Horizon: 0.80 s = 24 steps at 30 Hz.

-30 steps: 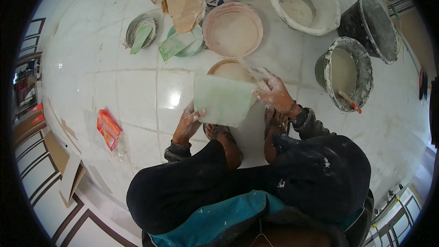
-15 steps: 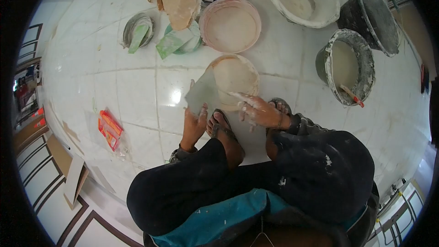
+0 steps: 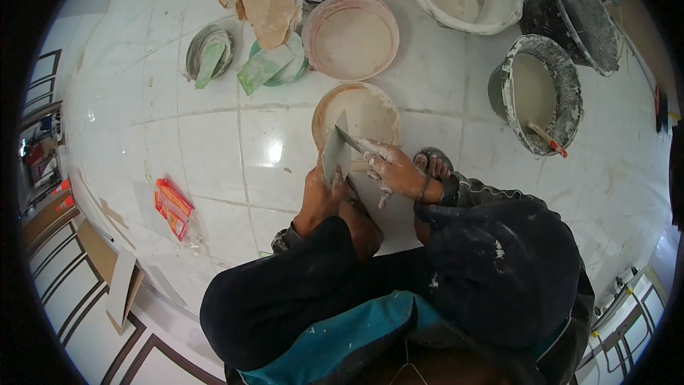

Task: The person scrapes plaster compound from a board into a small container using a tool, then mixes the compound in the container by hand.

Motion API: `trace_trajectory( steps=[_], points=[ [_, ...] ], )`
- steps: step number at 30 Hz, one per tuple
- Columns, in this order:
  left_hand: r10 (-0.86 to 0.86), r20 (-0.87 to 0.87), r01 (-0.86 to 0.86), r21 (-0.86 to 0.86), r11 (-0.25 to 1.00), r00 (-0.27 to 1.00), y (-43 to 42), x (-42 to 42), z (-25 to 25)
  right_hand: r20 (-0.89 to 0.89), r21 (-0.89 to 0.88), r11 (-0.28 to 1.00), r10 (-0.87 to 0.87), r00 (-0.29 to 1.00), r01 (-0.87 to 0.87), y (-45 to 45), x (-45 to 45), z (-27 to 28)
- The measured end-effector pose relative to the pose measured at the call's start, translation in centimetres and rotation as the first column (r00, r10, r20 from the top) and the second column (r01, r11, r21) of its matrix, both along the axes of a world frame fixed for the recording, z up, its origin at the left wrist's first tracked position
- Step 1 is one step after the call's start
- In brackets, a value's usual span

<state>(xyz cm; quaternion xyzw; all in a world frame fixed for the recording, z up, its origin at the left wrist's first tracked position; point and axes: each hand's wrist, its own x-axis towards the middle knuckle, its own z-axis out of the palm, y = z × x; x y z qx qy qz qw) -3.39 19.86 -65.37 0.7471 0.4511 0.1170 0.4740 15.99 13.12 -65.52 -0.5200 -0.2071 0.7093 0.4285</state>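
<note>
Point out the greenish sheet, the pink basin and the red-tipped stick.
Greenish sheet point(image 3: 335, 155): head view, its flat face.
Pink basin point(image 3: 350, 3): head view, inner wall, far side.
Red-tipped stick point(image 3: 546, 139): head view, middle of its shaft.

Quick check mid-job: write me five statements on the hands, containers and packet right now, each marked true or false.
1. The left hand holds a flat sheet. True.
2. The right hand is empty. False: the right hand holds a scraper.
3. A red-ended stick pokes over the rim of a bucket of cloudy liquid. True.
4. The orange packet lies right of the brown-rimmed bowl. False: the orange packet lies left of it.
5. The pink basin is farther from the person than the brown-rimmed bowl. True.
</note>
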Motion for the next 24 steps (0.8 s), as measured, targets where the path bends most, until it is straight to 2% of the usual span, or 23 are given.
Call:
trace_trajectory(
  steps=[1,3,4,6,7,9,12,13,15,16,18,22,24],
  points=[
    [-0.001,-0.001,0.001,-0.001,1.000,1.000,0.0,0.1,0.3,-0.001,-0.001,1.000,-0.001,1.000,0.001,-0.1,-0.1,-0.7],
    [-0.005,-0.043,-0.001,-0.141,0.990,0.999,-0.1,0.1,0.8,0.081,0.011,0.999,0.039,0.996,-0.040,-0.1,0.0,-1.5],
    [-0.003,-0.046,-0.004,-0.142,0.990,0.999,-0.2,0.2,0.7,0.078,0.011,0.999,0.041,0.996,-0.042,-0.1,0.3,-1.9],
    [-0.110,-0.018,0.111,0.045,0.993,0.994,-0.3,0.1,0.6,-0.025,-0.129,0.992,0.000,1.000,-0.003,0.5,0.9,-1.5],
    [-0.110,-0.019,0.111,0.045,0.993,0.994,-0.4,0.0,0.7,-0.026,-0.129,0.992,0.000,1.000,-0.004,1.0,1.1,-1.3],
    [-0.161,-0.005,0.161,0.067,0.985,0.987,-0.3,0.2,0.9,-0.173,-0.274,0.960,-0.106,0.979,0.056,1.9,1.5,-1.1],
    [-0.188,-0.031,0.190,0.087,0.978,0.982,-0.2,0.2,1.2,-0.193,-0.310,0.950,-0.104,0.976,0.040,2.2,2.6,-2.8],
    [-0.191,-0.030,0.193,0.086,0.977,0.981,0.0,0.2,1.1,-0.192,-0.310,0.950,-0.107,0.976,0.043,1.6,2.3,-3.4],
    [-0.033,-0.012,0.033,0.005,0.999,0.999,0.6,0.0,1.0,-0.166,-0.184,0.983,-0.052,0.985,0.021,0.8,1.6,-3.4],
    [-0.038,-0.009,0.038,0.006,0.999,0.999,0.6,0.2,0.9,-0.154,-0.140,0.990,-0.037,0.987,0.015,0.5,1.5,-3.6],
    [0.007,0.066,-0.015,0.120,0.993,0.998,0.4,0.3,0.7,0.000,-0.114,0.984,0.134,0.991,-0.133,0.9,1.5,-2.0],
    [-0.045,-0.025,0.046,0.066,0.997,0.999,0.2,0.1,1.0,-0.107,-0.246,0.969,-0.004,0.994,-0.023,1.1,1.3,-2.8],
    [-0.049,-0.032,0.047,-0.056,0.997,0.998,0.4,0.2,1.5,-0.120,-0.214,0.976,0.002,0.993,-0.028,1.0,1.1,-2.6]
  ],
)
